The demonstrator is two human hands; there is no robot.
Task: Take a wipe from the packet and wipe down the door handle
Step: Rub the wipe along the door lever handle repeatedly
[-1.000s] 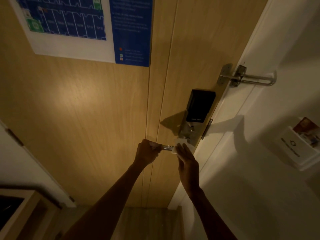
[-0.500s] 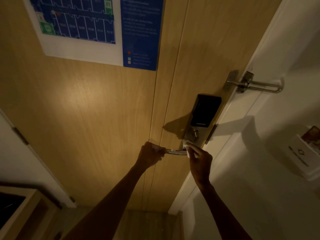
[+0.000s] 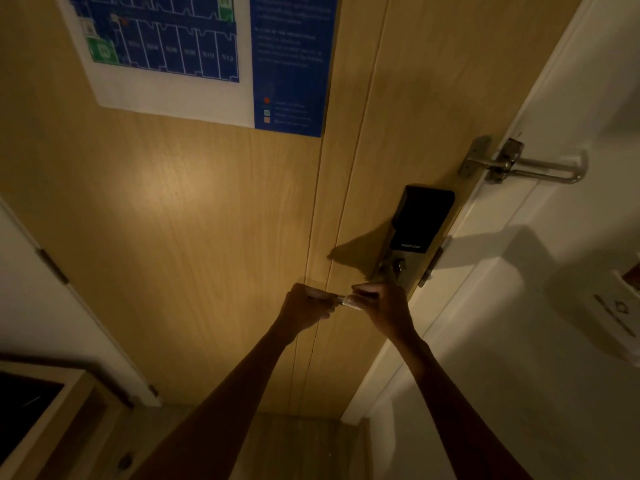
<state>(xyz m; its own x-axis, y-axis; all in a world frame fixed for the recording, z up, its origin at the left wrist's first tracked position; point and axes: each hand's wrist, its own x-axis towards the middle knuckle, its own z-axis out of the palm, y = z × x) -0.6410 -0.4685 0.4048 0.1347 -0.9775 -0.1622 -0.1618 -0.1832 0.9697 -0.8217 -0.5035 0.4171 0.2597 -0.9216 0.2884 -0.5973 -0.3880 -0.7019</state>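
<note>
The left hand (image 3: 304, 308) is clenched around the free end of the lever door handle (image 3: 338, 299). Just beside it, the right hand (image 3: 382, 306) pinches a white wipe (image 3: 353, 301) around the handle, below the smart lock (image 3: 420, 221).

We stretch both bare arms forward and upward, forearms converging. Our left hand (image 3: 304, 308) is curled into a closed fist, knuckles up, gripping a thin bar that runs out past its fingers. Our right hand (image 3: 382, 306) sits just beside it, fingers (image 3: 363, 292) bent and pinched closed, fingertips nearly meeting the left hand's.
</note>
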